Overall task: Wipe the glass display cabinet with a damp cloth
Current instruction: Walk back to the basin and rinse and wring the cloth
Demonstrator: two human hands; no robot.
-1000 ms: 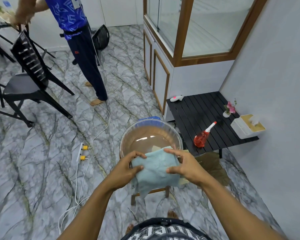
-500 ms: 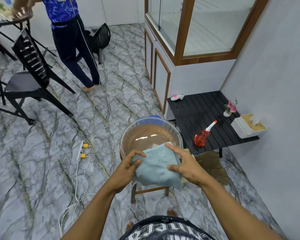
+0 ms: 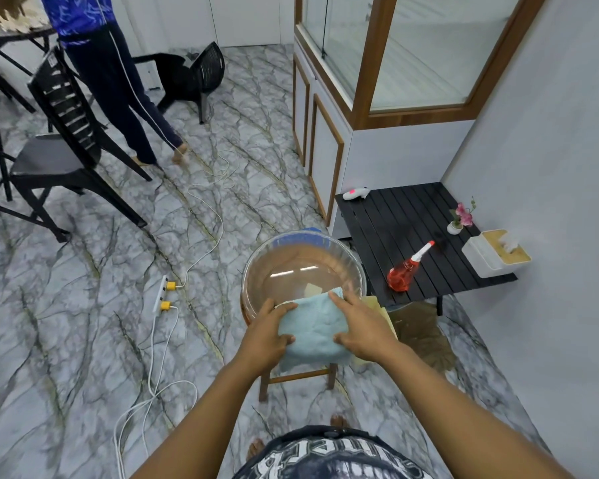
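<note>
Folded light-blue terry cloth (image 3: 312, 330) sits over the near rim of the clear round plastic basin (image 3: 301, 267), left hand (image 3: 267, 335) pinching its 9 o'clock edge, right hand (image 3: 363, 331) gripping at 3. I'd wring it over the basin first so it's damp, not dripping, then head to the wood-framed glass display cabinet (image 3: 429, 53) at 1 o'clock.

Grey-veined marble floor (image 3: 83, 340) runs to a plain grey wall (image 3: 550, 133) on the right. A low black slatted tabletop (image 3: 395, 223) stands against it. Black chairs (image 3: 59, 133) stand at left; a white power strip (image 3: 160, 295) lies on the floor.
</note>
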